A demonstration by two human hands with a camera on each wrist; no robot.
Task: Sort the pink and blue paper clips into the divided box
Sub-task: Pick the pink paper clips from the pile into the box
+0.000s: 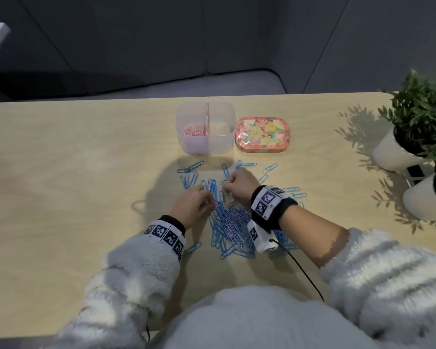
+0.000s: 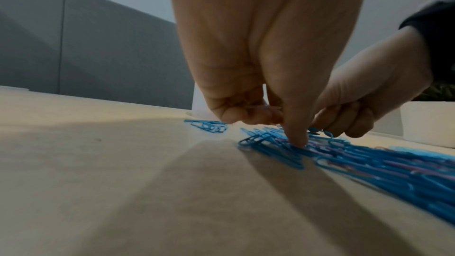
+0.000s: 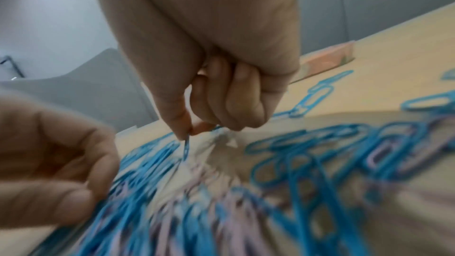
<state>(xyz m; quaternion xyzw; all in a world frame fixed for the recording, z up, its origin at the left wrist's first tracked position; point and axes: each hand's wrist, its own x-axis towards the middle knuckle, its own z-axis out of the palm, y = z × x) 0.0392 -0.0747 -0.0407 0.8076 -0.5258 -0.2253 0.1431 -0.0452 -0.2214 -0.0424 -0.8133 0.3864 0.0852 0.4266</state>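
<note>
Sorting continues: our right hand (image 3: 216,92) pinches a blue clip (image 3: 186,148) from the pile (image 1: 230,220); our left hand (image 1: 190,204), fingers curled, may hold pink clips. Next, carry to the divided box (image 1: 222,144).

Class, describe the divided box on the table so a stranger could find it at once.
Look to the table's far edge, beyond the paper clip pile. The divided box stands left of the flowered tin; it alone is see-through, with pink clips in its left half.
</note>
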